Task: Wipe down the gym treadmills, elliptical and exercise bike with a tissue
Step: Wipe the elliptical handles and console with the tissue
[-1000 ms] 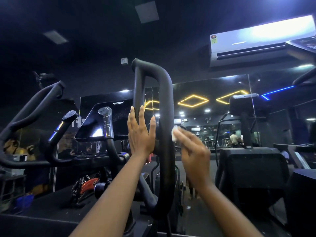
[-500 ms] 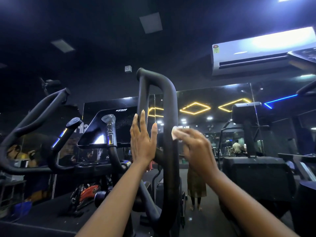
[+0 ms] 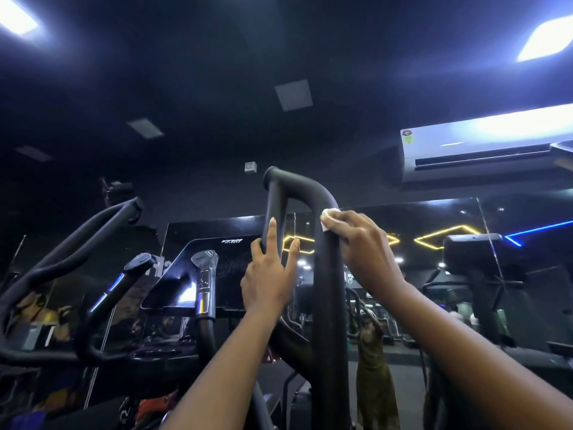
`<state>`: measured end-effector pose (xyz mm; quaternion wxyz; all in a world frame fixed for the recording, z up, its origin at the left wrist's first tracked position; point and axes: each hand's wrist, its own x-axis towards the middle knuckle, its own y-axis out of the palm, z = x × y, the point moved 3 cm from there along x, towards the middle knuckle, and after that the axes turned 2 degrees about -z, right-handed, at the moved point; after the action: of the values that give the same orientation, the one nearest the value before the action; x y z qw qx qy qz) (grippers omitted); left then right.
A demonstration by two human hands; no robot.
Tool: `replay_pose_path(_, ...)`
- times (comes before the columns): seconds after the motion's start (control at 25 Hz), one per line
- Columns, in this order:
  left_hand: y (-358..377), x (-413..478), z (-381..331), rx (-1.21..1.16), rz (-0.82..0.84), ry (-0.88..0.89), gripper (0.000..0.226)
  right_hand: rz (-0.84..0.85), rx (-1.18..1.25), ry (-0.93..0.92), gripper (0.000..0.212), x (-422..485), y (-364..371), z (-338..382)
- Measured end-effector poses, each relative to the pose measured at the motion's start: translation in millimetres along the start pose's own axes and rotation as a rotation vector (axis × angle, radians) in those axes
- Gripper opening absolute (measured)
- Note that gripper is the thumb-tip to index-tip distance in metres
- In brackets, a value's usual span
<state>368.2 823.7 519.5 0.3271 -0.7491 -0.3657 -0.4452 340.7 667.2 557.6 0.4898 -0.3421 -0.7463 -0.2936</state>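
Your fingers (image 3: 356, 220) on the right hand (image 3: 369, 246) are curling over the white tissue (image 3: 329, 217), pinching the wad against the outer tube of the black handlebar loop (image 3: 328, 305). The tissue is now sitting just under the loop's top bend. A second ago it was pressing on the same tube at mid height, level with your other hand, so you are running the wipe upward along the tube. Your left hand (image 3: 269, 280) is lying with its fingers straight and a little spread, holding nothing. The forefinger is lying up along the thinner inner tube (image 3: 273, 197), where a second ago the hand was resting flat between the two tubes. It is probably steadying the handle against the push of the wipe. Judging from this, the straight run of the outer tube is looking done, while the curved top, the inner tube and the second handle (image 3: 77, 252) to your left are waiting. The console screen (image 3: 186, 274) beyond your left hand is also sitting unwiped.
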Motion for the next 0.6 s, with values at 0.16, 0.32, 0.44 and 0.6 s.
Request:
replay_pose_path(0.16, -0.4, -1.7, -1.0, 0.001, -0.01, -0.004, 0.061, 0.013, 0.034, -0.059, 0.026, -53.9, -21.6, 26.7)
replay_pose_path(0.32, -1.6, -2.8, -1.9, 0.006, -0.028, 0.004, 0.061, 0.09, 0.049, -0.109, 0.039, -83.4, -33.1, 31.0)
replay_pose_path(0.44, 0.0, -2.1, -0.5, 0.01, -0.03, 0.005, 0.061, -0.035, 0.136, 0.066, 0.037, -36.0, -28.8, 1.9)
replay_pose_path(0.6, 1.2, -1.1, -0.1, 0.015, -0.026, 0.0, 0.062, -0.085, 0.317, 0.332, 0.022, 20.3, -4.2, -28.2)
